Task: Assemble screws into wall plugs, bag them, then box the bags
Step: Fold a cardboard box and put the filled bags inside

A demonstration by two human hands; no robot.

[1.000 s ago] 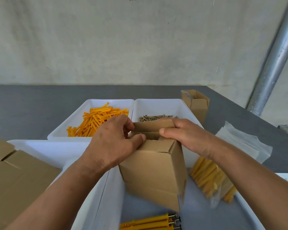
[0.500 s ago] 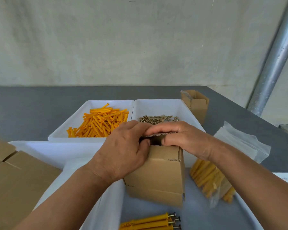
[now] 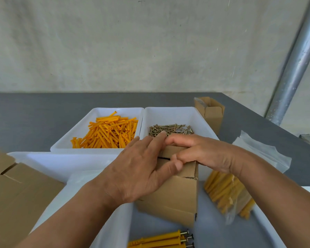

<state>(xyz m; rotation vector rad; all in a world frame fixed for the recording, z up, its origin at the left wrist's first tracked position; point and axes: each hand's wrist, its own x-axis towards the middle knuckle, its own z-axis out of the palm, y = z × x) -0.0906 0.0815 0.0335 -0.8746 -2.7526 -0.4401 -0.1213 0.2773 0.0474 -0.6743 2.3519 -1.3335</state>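
Boxing: your left hand [image 3: 138, 167], flat, and right hand [image 3: 208, 154], curled, pressed box [image 3: 174, 197] flaps [image 3: 174, 150], 6 o'clock of screws [image 3: 170, 129]; next likely a firm tuck.

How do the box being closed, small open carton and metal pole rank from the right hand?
1. box being closed: under the right hand, touched.
2. small open carton: behind the hand, farther back.
3. metal pole: far right, beyond the carton.
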